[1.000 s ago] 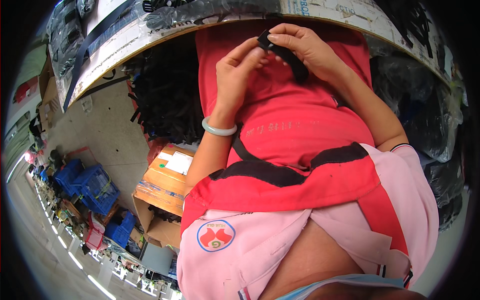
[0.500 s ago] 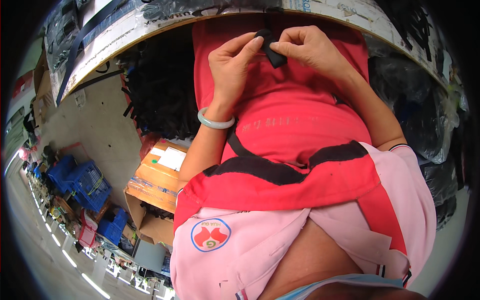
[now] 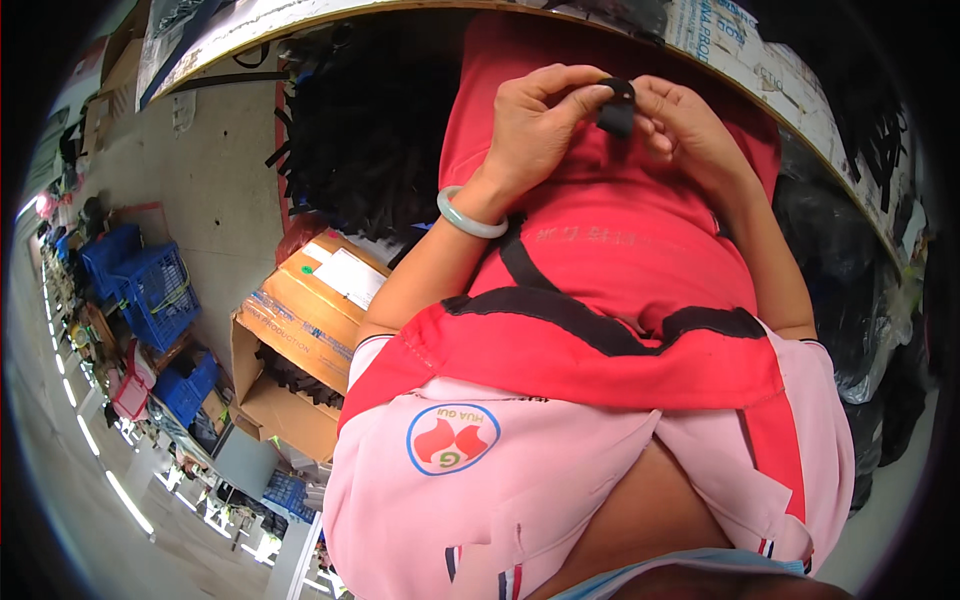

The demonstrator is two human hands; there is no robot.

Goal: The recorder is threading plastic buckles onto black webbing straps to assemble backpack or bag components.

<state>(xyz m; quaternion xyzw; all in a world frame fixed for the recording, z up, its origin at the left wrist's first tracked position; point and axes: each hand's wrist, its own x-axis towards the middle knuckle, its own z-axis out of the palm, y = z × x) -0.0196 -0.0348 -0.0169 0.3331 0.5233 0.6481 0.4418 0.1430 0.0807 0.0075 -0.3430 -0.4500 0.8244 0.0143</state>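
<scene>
A short, folded piece of black strap [image 3: 617, 118] is held over my lap, just below the table edge. My left hand [image 3: 540, 125] pinches its upper end between thumb and forefinger; a pale jade-like bangle [image 3: 472, 212] circles that wrist. On the strap's other side, my right hand [image 3: 695, 130] is closed with its thumb and forefinger at the upper edge, the other fingers curled beneath. A small light spot shows near the strap's top. The red apron [image 3: 630, 205] lies behind both hands.
The worktable edge [image 3: 400, 12] curves across the top. A dark heap of black straps [image 3: 350, 130] hangs at the left, above an open cardboard box [image 3: 310, 310]. Blue crates [image 3: 155, 290] stand farther left. Black plastic-wrapped goods [image 3: 840, 270] lie at the right.
Both hands and the strap have shifted right and slightly down in the picture as the view moved. The strap now hangs more upright, and my right hand has turned, showing its curled fingers.
</scene>
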